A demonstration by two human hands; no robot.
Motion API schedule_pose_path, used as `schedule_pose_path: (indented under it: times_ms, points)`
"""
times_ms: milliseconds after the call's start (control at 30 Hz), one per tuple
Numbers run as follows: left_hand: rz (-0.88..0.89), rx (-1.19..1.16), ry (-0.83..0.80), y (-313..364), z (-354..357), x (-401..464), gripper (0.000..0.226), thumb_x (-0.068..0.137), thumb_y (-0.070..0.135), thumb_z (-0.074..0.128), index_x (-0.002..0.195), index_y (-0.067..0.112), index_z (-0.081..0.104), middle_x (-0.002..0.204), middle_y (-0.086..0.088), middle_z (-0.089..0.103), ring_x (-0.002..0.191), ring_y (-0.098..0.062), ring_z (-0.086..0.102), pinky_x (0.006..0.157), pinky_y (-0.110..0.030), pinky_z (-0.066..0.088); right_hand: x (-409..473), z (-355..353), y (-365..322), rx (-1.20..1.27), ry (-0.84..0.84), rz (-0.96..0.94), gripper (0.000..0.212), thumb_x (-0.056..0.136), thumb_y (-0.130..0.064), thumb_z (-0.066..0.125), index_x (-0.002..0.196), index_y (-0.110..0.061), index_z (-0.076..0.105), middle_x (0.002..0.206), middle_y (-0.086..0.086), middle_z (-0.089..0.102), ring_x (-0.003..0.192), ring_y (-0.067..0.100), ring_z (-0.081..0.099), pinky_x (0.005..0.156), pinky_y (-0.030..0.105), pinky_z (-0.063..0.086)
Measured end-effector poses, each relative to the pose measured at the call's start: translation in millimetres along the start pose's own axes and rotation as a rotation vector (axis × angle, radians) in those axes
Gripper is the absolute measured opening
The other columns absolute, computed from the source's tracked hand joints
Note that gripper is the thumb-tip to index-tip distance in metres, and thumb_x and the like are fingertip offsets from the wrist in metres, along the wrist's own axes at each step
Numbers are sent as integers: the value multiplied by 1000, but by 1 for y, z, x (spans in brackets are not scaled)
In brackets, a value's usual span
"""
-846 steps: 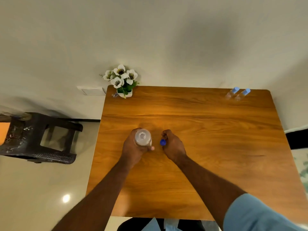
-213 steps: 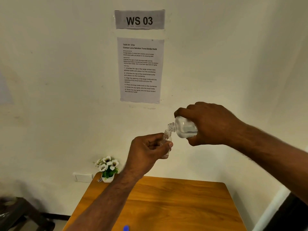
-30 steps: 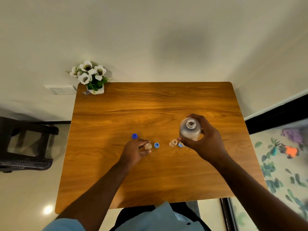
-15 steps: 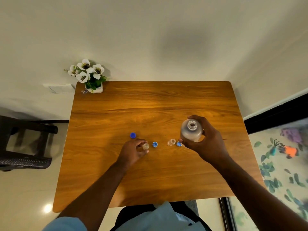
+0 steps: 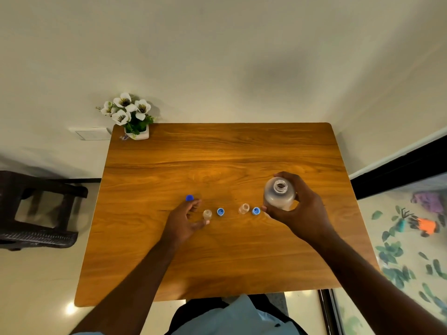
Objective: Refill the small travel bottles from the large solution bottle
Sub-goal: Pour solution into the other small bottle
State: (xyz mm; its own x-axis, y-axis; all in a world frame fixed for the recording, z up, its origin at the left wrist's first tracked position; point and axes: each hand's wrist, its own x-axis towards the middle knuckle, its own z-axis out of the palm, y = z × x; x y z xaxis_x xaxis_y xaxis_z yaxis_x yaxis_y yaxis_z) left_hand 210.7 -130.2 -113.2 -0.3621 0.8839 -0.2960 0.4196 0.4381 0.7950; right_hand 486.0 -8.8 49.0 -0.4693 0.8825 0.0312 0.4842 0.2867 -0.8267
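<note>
Head view: large bottle [image 5: 279,195] in right grip [image 5: 300,209]; left grip [image 5: 183,221] beside travel bottle [image 5: 207,214].

The left hand [image 5: 185,220] has let go of the small bottle [image 5: 207,214], fingers now spread beside it.

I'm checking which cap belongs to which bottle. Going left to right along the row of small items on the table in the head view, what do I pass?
Dark blue cap → small travel bottle → light blue cap → second small travel bottle → second light blue cap → large solution bottle, uncapped, held by the right hand.
</note>
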Motion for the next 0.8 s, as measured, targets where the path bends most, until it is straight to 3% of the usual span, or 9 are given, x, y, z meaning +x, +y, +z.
schedule_pose_path:
  times_ms: [167, 267, 333, 400, 500, 567, 800]
  points:
    - [162, 157, 152, 40, 1, -18, 71, 72, 42, 86, 135, 30, 57, 134, 7, 58, 116, -14, 54, 89, -32, 52, -5, -13, 6, -4, 18, -9, 74, 65, -42, 89, 129, -29, 54, 117, -19, 64, 107, 5, 62, 83, 19, 53]
    - [222, 183, 110, 79, 22, -29, 63, 78, 43, 81, 135, 31, 57, 132, 13, 56, 82, -1, 57, 72, -18, 50, -9, -21, 10, 5, 18, -4, 75, 64, -41, 89, 129, -30, 53, 116, -20, 63, 107, 4, 62, 83, 19, 54]
    - [208, 191, 75, 96, 42, -29, 58, 80, 45, 79, 133, 32, 59, 133, 14, 59, 68, -1, 57, 69, -20, 52, -11, -26, 13, 15, 13, -7, 75, 65, -43, 88, 129, -30, 53, 117, -19, 63, 108, 5, 62, 84, 20, 54]
    - [166, 200, 63, 103, 63, -25, 58, 82, 46, 77, 134, 29, 58, 135, 10, 61, 75, -5, 63, 77, -22, 51, -13, -33, 16, 27, 7, -10, 75, 64, -47, 86, 129, -29, 53, 118, -18, 64, 108, 6, 62, 85, 21, 54]
    - [30, 203, 108, 104, 93, -17, 64, 83, 46, 76, 139, 22, 55, 138, 2, 61, 115, -17, 63, 95, -29, 49, -15, -44, 23, 27, 2, -9, 74, 65, -47, 86, 129, -30, 53, 118, -17, 64, 108, 7, 63, 86, 25, 55]
    - [-66, 206, 152, 104, 107, -11, 67, 83, 46, 76, 141, 20, 53, 140, -1, 61, 127, -19, 58, 100, -33, 49, -17, -51, 31, 23, -2, 0, 74, 65, -43, 88, 130, -31, 53, 118, -17, 64, 108, 8, 63, 87, 27, 56]
    - [-154, 273, 162, 100, 132, 10, 58, 83, 39, 78, 134, 18, 60, 128, -5, 69, 117, -25, 65, 92, -34, 51, -21, -73, 51, 6, -27, 25, 74, 65, -42, 89, 129, -33, 53, 116, -19, 64, 108, 7, 62, 85, 22, 54]
